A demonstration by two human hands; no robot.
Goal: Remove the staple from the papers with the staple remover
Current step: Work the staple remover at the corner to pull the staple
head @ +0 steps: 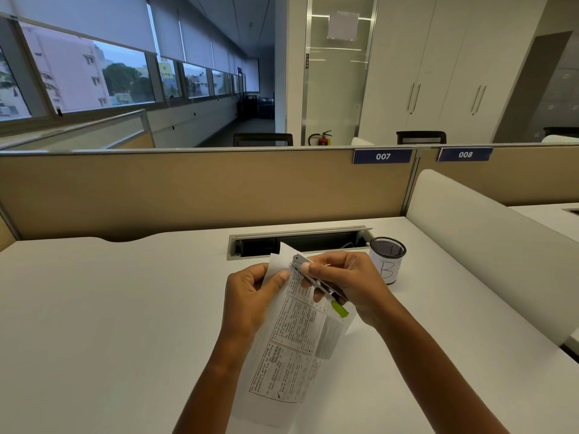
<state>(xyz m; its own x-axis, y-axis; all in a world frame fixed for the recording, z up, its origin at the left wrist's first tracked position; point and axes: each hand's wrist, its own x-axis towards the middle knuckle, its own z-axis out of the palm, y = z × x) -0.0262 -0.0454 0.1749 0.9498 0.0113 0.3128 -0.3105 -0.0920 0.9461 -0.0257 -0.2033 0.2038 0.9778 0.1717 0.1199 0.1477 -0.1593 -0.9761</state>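
Observation:
The printed papers (297, 346) are held up above the white desk (109, 308), with text tables and a green patch on the top sheet. My left hand (250, 296) pinches their upper left corner, thumb on the front, and a blank sheet stands up behind it. My right hand (347, 283) grips a flat metal staple remover (308, 270) whose tip lies on the top edge of the papers beside my left thumb. The staple itself is too small to make out.
A black mesh pen cup (387, 260) with a white label stands just right of my right hand. An open cable slot (297, 241) runs along the desk behind the papers. A beige partition (188, 189) closes the back, a white divider (470, 245) the right.

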